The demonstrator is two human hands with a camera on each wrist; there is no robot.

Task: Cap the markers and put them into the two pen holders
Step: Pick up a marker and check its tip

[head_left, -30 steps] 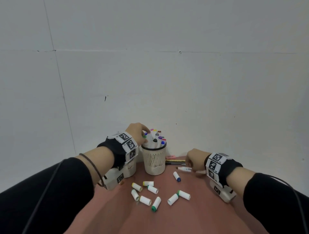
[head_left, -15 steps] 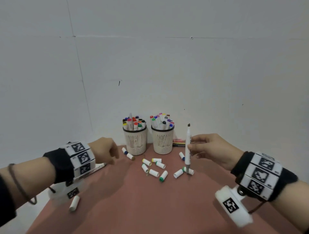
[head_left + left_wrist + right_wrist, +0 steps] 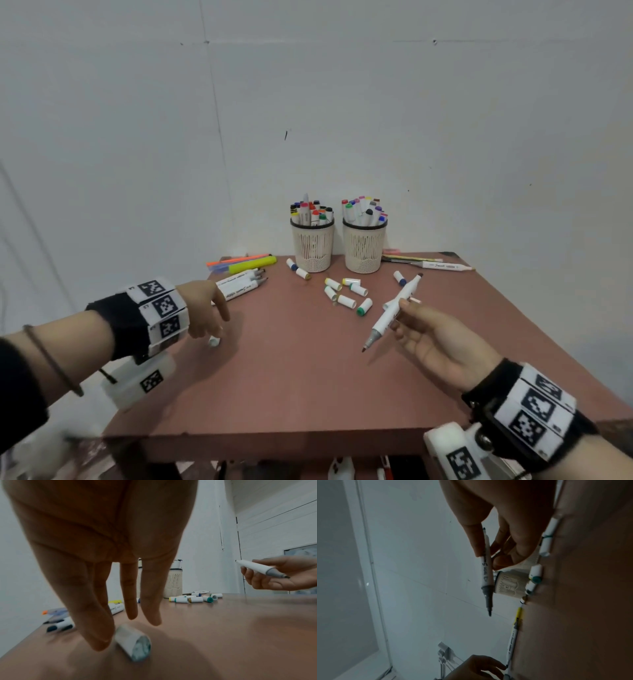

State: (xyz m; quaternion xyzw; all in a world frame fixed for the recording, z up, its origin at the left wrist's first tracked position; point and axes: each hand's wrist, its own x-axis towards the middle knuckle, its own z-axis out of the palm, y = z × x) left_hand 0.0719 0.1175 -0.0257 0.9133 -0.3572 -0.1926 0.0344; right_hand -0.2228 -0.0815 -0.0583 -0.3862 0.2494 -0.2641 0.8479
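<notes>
My right hand [image 3: 399,313] pinches a white marker [image 3: 404,296] with no cap on either end, slanted above the table, grey tip toward me; the same marker [image 3: 486,577] shows in the right wrist view. My left hand [image 3: 212,329] reaches down with straight fingers to a lone white cap [image 3: 214,341] near the left edge. In the left wrist view one fingertip [image 3: 101,642] touches this cap [image 3: 133,646], which lies on its side, not gripped. Two cream mesh pen holders [image 3: 313,246] [image 3: 364,248] full of capped markers stand at the back.
Several loose caps [image 3: 346,294] lie mid-table in front of the holders. Uncapped markers [image 3: 239,286] and highlighters [image 3: 246,263] lie at the back left, another marker [image 3: 442,265] at the back right. The brown table's front edge [image 3: 274,435] is near me.
My right hand has lifted the marker, which stood upright on the table, and tilted it toward me. My left hand has dropped to the lone cap by the left edge.
</notes>
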